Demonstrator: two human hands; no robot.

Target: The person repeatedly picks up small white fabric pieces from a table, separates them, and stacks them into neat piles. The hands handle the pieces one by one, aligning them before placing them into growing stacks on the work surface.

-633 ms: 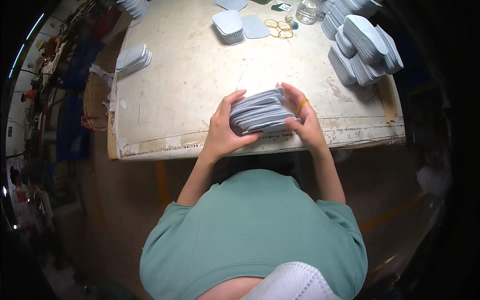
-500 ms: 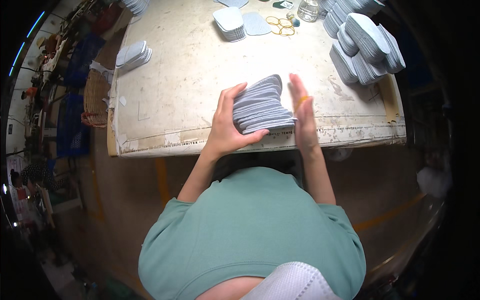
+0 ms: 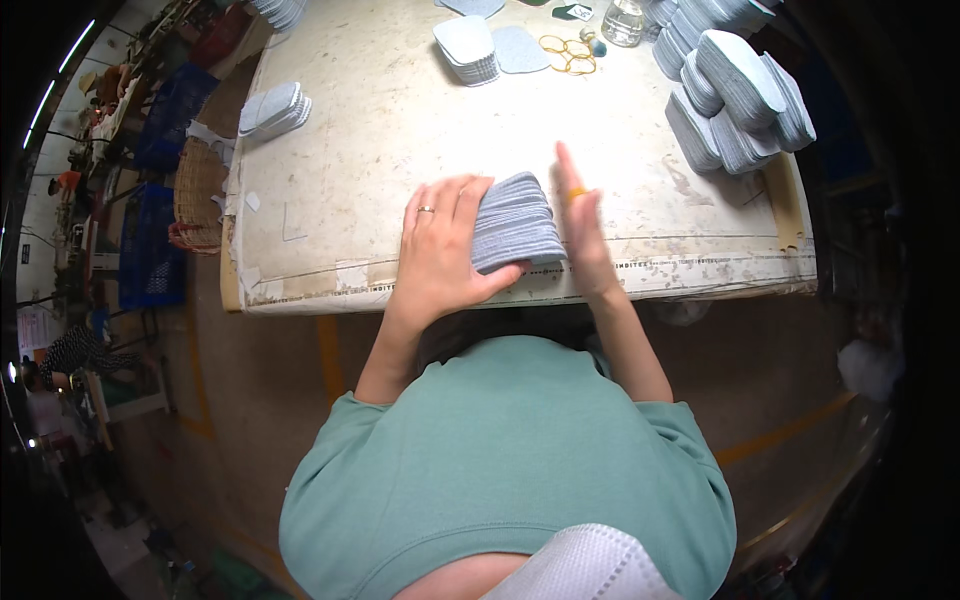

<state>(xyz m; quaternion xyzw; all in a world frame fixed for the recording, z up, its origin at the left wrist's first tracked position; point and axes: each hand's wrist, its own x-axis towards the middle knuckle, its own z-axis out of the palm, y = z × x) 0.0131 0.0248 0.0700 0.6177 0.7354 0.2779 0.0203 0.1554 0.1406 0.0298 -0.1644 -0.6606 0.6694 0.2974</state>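
A stack of thin grey felt-like pads with rounded corners [image 3: 516,224] stands at the table's front edge, its layered edges facing up and right. My left hand [image 3: 440,243] holds it from the left, thumb along the near side and fingers lying at the far left; a ring is on one finger. Just right of the stack, my right hand [image 3: 584,230] is held flat with fingers stretched out, slightly blurred, and appears apart from the pads. A yellow band, seemingly a rubber band [image 3: 577,192], sits around its fingers.
Several bundled pad stacks [image 3: 740,90] pile up at the right. A small stack [image 3: 273,111] lies at the left; another [image 3: 466,50] stands farther back beside a single pad [image 3: 520,50], loose yellow rubber bands [image 3: 568,56] and a glass jar [image 3: 623,22]. A wicker basket [image 3: 200,195] is beyond the left edge.
The stack's fanned right side has become more even and compact. My left hand has turned its back upward and reaches farther over the left side; my right hand has shifted slightly left.
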